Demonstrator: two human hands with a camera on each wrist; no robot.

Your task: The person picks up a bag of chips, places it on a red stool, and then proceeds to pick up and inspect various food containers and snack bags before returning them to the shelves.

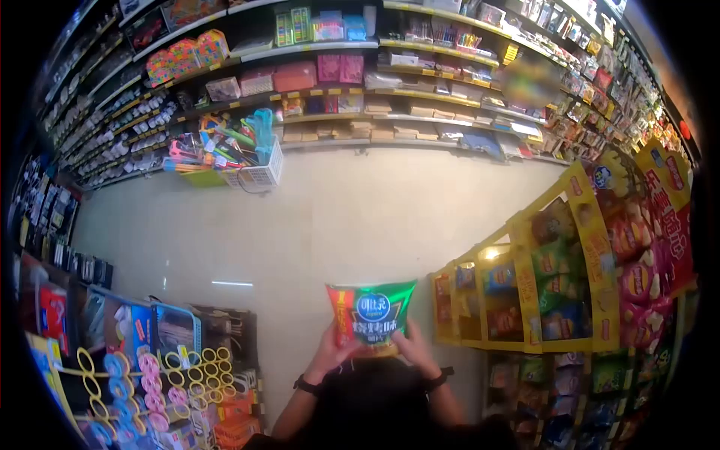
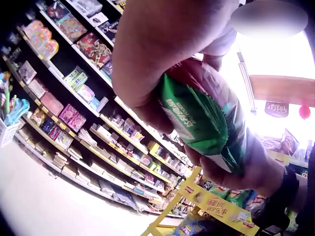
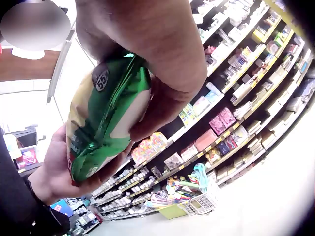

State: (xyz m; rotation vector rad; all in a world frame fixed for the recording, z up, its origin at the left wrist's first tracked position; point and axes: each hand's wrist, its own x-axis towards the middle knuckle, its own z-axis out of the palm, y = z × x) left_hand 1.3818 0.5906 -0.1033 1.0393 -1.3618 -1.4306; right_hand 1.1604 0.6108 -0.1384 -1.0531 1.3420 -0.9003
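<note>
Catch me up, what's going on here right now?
A person in a shop aisle holds a green and red snack bag in both hands, the left hand at one side and the right hand at the other. The bag's printed front shows in the head view. A yellow display rack of snack bags stands to the right, and a white basket of colourful items sits by the shelves ahead.

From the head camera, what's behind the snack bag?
Pale floor shows beyond its top edge. The snack bag covers its own back, the floor directly behind it, and fingers of the left hand and right hand.
</note>
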